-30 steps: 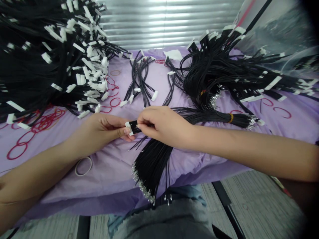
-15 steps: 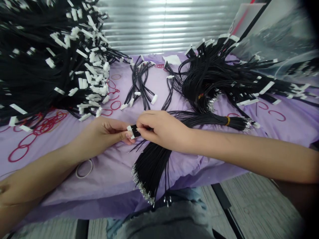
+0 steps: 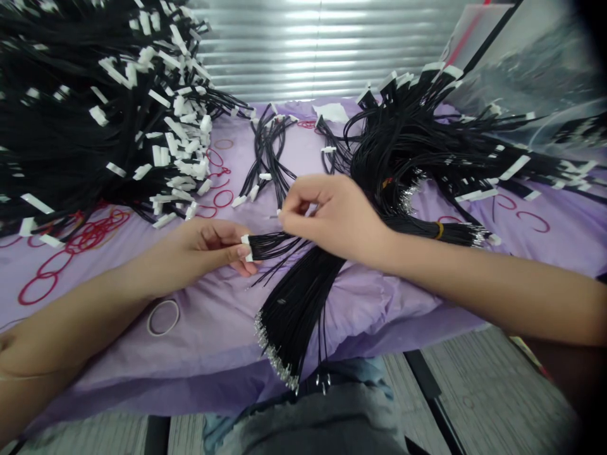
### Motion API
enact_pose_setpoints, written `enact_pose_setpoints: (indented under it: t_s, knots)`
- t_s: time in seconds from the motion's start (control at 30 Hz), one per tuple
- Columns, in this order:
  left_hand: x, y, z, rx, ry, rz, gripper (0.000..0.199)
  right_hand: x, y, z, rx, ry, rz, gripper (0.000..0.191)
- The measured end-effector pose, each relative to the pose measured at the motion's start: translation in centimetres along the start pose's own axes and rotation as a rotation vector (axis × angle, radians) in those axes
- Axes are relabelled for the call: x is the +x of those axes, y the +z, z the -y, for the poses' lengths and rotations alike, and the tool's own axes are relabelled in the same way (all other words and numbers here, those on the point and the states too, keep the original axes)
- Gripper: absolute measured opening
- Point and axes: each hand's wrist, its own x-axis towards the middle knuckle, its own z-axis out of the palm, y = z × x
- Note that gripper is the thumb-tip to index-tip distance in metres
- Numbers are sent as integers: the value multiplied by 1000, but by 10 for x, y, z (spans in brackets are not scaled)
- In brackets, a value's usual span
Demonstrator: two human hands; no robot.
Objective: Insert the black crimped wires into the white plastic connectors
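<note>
White connector [image 3: 247,249]: located at the fingertips of the left hand [image 3: 208,248], above the purple-covered bench [image 3: 213,347]. The left hand is closed in a pinch on it, thumb against fingers; the grip appears chosen to steady the part while leaving its wired face exposed. Black wires [image 3: 270,245] extend from that face. Right hand [image 3: 332,212], above and right of the connector: thumb and forefinger pressed together, apparently on a single wire [image 3: 274,217], only its tip visible. Loose sheaf [image 3: 303,297], below and right of the connector: ends fanned, presumably so they separate easily. Pale ring [image 3: 150,321]: below left of the connector. Banded bundle [image 3: 412,224]: right of the connector, its yellow band [image 3: 440,230] evidently keeping the strands together. Cable pile [image 3: 71,126]: upper left of the connector.
</note>
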Motion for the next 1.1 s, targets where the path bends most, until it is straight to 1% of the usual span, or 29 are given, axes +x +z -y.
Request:
enact_pose_setpoints:
  t_s: [0.07, 0.17, 0.23, 0.33, 0.6, 0.9, 1.0, 1.1]
  knots:
    - [0, -2, 1, -8, -11, 13, 8, 1, -3, 0, -6, -28, -4, 8]
    - [2, -3, 2, -13, -8, 24, 10, 0, 0, 0, -79, -169, 103, 10]
    - [2, -3, 3, 9, -4, 30, 10, -2, 5, -1, -155, -239, 145, 12]
    - [2, -4, 2, 46, -12, 31, 11, -4, 10, -1, -212, -230, 136, 12]
    - [1, -3, -1, 37, -38, 36, 16, -5, 14, -1, -231, -224, 111, 13]
    - [1, 2, -6, -17, -49, -21, 11, -5, 15, -3, -260, -202, 119, 12]
    - [0, 2, -7, -11, -33, -2, 11, -6, 16, -2, -293, -239, 108, 13]
    - [1, 2, -8, -1, -22, 13, 9, -8, 17, -1, -394, -296, 111, 18]
